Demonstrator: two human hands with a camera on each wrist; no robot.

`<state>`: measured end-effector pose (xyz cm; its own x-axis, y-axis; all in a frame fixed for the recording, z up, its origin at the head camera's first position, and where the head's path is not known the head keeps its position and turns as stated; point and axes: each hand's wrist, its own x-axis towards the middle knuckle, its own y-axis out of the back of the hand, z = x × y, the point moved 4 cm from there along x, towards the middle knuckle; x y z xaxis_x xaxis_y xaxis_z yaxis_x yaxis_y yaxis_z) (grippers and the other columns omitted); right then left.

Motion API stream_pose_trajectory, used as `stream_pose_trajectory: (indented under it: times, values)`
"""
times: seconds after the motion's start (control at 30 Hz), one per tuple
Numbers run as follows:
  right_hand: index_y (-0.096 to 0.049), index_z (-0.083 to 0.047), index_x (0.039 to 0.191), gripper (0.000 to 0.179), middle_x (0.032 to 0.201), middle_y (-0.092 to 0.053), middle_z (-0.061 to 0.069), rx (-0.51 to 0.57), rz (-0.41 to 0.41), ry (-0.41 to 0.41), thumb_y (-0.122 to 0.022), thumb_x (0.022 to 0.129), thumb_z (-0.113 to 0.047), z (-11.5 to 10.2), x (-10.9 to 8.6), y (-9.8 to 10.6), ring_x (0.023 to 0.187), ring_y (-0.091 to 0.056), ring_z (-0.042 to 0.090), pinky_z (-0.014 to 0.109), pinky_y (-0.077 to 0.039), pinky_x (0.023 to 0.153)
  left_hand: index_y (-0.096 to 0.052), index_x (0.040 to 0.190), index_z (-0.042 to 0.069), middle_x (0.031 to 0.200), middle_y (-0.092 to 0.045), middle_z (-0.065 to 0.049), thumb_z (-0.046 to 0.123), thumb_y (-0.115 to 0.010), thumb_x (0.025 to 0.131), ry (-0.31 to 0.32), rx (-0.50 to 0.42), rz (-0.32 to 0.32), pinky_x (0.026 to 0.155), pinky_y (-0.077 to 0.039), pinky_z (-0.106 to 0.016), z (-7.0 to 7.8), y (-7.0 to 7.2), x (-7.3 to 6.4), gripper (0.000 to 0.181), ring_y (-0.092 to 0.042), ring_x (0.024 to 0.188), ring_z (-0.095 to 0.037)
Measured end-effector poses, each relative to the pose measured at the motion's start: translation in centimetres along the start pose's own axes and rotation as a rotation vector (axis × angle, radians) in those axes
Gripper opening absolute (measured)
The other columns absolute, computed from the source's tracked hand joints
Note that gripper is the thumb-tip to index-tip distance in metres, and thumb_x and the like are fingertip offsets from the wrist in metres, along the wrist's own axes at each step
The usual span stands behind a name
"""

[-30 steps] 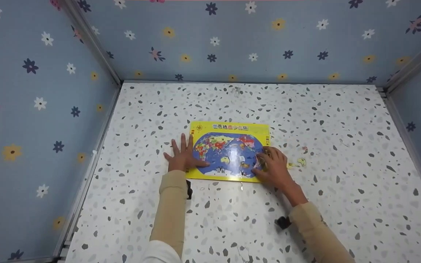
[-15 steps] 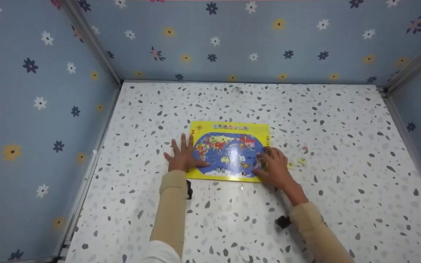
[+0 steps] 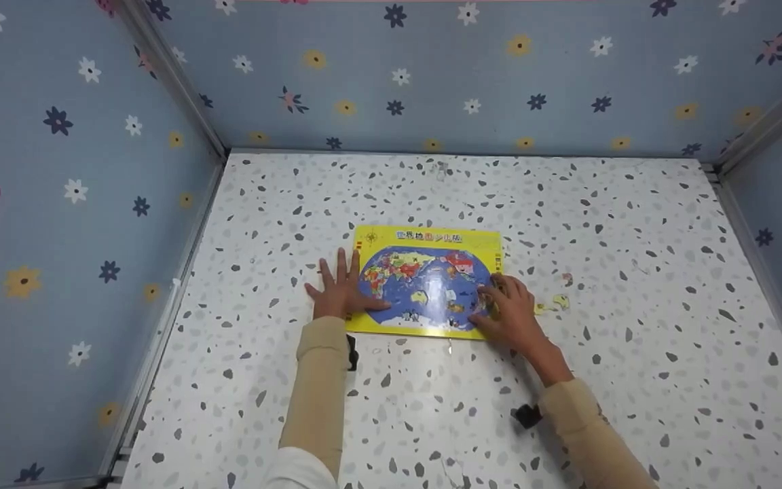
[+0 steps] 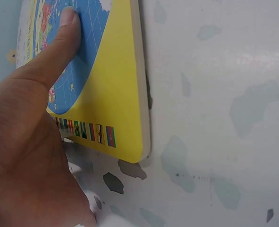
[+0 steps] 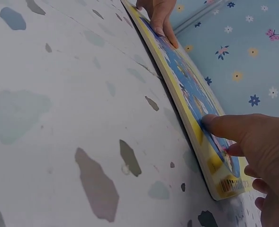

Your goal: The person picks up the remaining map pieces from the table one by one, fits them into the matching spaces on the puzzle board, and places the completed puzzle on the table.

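On the speckled table (image 3: 635,238): a map board (image 3: 425,282).
The left hand (image 3: 339,292) lies spread, thumb on the board; the right hand (image 3: 514,311) bends over its right side, any pinch impossible to tell. The board looks stiff, light and slick, best held by its thick edges. Table stretches near and far; loose pieces (image 3: 560,301) lie just right.

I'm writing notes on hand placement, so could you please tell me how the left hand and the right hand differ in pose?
The left hand is at the left edge of the map board, the right hand at the right edge. The left hand's fingers are spread and fairly straight; the right hand's are bent. Both are bare and touch the map board.
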<state>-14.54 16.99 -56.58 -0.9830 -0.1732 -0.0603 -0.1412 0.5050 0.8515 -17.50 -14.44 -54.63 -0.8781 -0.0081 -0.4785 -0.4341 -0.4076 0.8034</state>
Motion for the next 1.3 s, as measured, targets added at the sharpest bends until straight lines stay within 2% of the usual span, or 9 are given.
stream_pose_trajectory:
  times: [0.2,0.43,0.67,0.8,1.03,1.2,1.3]
  values:
    - [-0.06,-0.019,0.128,0.053,0.148,-0.036,0.006,0.02,0.017,0.021,-0.072,0.083,-0.044,0.32,-0.07,-0.06,0.142,-0.02,0.032,0.056,-0.013,0.115,0.001,0.155,0.023,0.162,0.012,-0.006,0.068,-0.072,0.067,-0.001,0.007,0.009,0.108,-0.002,-0.074,-0.1,-0.03,0.11,0.124,0.013,0.145,-0.042]
    - [-0.06,-0.019,0.131,0.047,0.144,-0.042,0.009,0.012,0.044,0.075,-0.066,0.089,-0.038,0.53,-0.12,0.07,0.138,-0.026,0.034,0.058,-0.017,0.112,0.003,0.155,0.024,0.162,0.014,-0.004,0.067,-0.072,0.068,0.0,-0.003,-0.008,0.108,-0.001,-0.073,-0.14,-0.03,0.13,0.123,0.015,0.146,-0.04]
    - [-0.062,-0.023,0.129,0.038,0.14,-0.048,0.005,-0.044,0.082,0.045,-0.064,0.092,-0.03,0.37,-0.15,0.22,0.137,-0.03,0.031,0.057,-0.019,0.111,0.001,0.155,0.023,0.162,0.012,-0.005,0.066,-0.073,0.068,-0.002,-0.003,0.005,0.108,-0.001,-0.074,-0.12,-0.02,0.02,0.123,0.014,0.145,-0.041]
    - [-0.066,-0.021,0.123,0.033,0.139,-0.048,0.006,-0.053,0.112,0.029,-0.066,0.09,-0.029,0.14,-0.08,0.48,0.137,-0.029,0.032,0.058,-0.018,0.112,0.001,0.155,0.023,0.162,0.013,-0.005,0.066,-0.073,0.068,-0.002,-0.009,0.005,0.108,0.0,-0.074,-0.09,-0.02,-0.03,0.122,0.015,0.145,-0.041]
    - [-0.069,-0.016,0.095,0.015,0.139,-0.047,0.009,-0.019,0.156,-0.005,-0.07,0.087,-0.028,-0.04,0.03,0.61,0.138,-0.026,0.033,0.056,-0.014,0.114,0.001,0.155,0.023,0.162,0.013,-0.005,0.065,-0.073,0.069,0.003,-0.009,0.007,0.108,0.001,-0.074,-0.09,0.08,-0.06,0.122,0.015,0.146,-0.04]
    - [-0.069,-0.015,0.093,0.013,0.138,-0.047,0.008,0.011,0.141,-0.021,-0.069,0.087,-0.027,0.17,0.08,0.33,0.139,-0.026,0.032,0.055,-0.016,0.114,0.001,0.155,0.024,0.162,0.012,-0.004,0.066,-0.073,0.067,0.001,-0.011,0.011,0.108,0.0,-0.074,-0.02,0.05,-0.14,0.123,0.015,0.146,-0.04]
    - [-0.071,-0.012,0.094,0.015,0.136,-0.049,0.01,0.026,0.15,0.013,-0.071,0.086,-0.025,0.18,0.06,0.37,0.137,-0.029,0.032,0.055,-0.019,0.112,0.001,0.155,0.023,0.162,0.013,-0.005,0.067,-0.073,0.067,-0.007,-0.008,0.01,0.108,-0.001,-0.074,-0.09,0.06,-0.14,0.123,0.014,0.145,-0.041]
